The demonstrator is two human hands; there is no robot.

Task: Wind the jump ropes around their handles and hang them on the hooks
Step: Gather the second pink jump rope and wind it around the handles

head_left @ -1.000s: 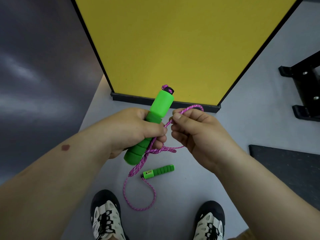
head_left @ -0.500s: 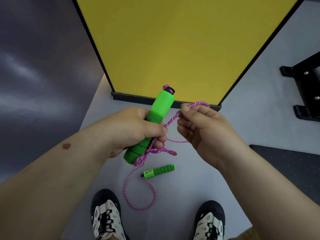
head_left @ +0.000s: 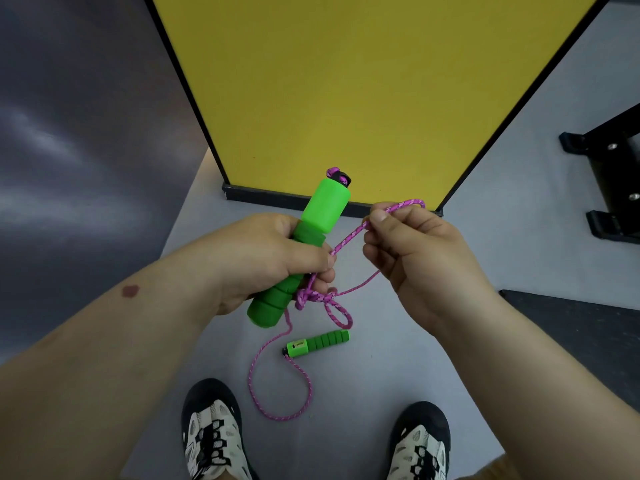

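L hand (head_left: 263, 258) grips green handle (head_left: 323, 211), R hand (head_left: 412, 251) pinches pink rope (head_left: 346, 239); 2nd handle (head_left: 320, 342) on floor (head_left: 398, 358).

arms (head_left: 104, 358): bare | shoes (head_left: 214, 441): black-and-cream, black laces

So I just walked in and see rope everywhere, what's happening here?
A person standing on the grey floor is sorting out a jump rope. The left hand grips one green handle, while the right hand pinches the pink rope and holds a stretch of it out to the side. A tangle of rope sits near the held handle's lower end. The second green handle lies on the floor between the shoes, with rope looping beside it. No hooks are in view.
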